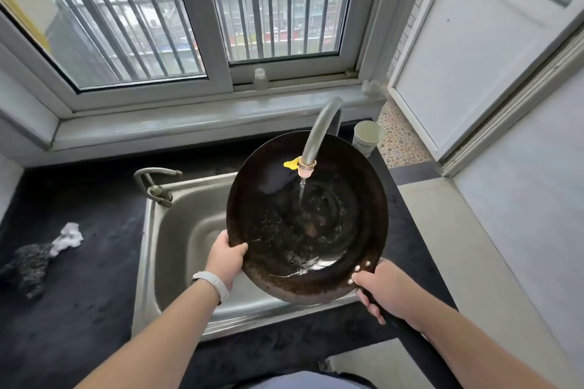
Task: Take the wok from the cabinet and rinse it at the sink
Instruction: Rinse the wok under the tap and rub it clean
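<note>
Black wok (316, 224) between both hands (226, 254)

The wok (306, 218) covers the right part of the sink (177, 230), so the drain cannot be seen. The wok's dark handle (407, 338) is mostly hidden inside the right hand (384, 289) and under that arm. The fingers (235, 248) of the left hand (226, 257) go under the rim, out of sight. Both arms are cut off by the bottom edge. A dark lump (27, 265) on the bench (79, 309) beside a white rag (68, 238) is too blurry to name. The small bottle (260, 78) on the window sill is blurry too.
</note>
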Demonstrator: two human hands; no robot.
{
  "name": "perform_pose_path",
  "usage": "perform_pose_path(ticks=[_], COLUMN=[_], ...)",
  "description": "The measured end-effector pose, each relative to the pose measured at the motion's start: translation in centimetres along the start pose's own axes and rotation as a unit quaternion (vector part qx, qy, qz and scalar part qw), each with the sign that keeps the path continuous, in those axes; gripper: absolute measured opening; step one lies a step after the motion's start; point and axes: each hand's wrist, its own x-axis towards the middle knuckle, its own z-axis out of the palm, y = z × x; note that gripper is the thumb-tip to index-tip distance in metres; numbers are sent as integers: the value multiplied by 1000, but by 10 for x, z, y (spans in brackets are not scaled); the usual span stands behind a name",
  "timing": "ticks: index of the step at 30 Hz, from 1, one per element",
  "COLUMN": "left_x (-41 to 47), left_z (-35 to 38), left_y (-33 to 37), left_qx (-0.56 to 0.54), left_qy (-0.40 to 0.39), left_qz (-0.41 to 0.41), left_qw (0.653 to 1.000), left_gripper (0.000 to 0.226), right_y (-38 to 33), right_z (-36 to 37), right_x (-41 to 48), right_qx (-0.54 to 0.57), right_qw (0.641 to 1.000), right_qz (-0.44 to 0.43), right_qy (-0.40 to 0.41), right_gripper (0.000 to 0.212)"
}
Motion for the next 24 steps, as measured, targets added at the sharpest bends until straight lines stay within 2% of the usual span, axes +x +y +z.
perform_pose_path(ticks=[2, 6, 11, 24], left_x=[-4, -9, -9, 8], left_z=[8, 23, 44, 98], left_y=[1, 6, 16, 30], left_qx=[10, 20, 42, 73], left_qy=[-5, -24, -54, -109], left_qz=[8, 36, 72, 83], left_qw=[1000, 999, 995, 988], left_gripper=[23, 21, 19, 25], right_y=[6, 19, 38, 65], right_z=[-3, -9, -18, -26], right_x=[-5, -14, -30, -62], right_qx=[13, 20, 43, 74], right_qw=[1000, 999, 997, 990], right_qz=[6, 46, 30, 63], right_qy=[12, 14, 49, 100], right_gripper=[32, 47, 52, 27])
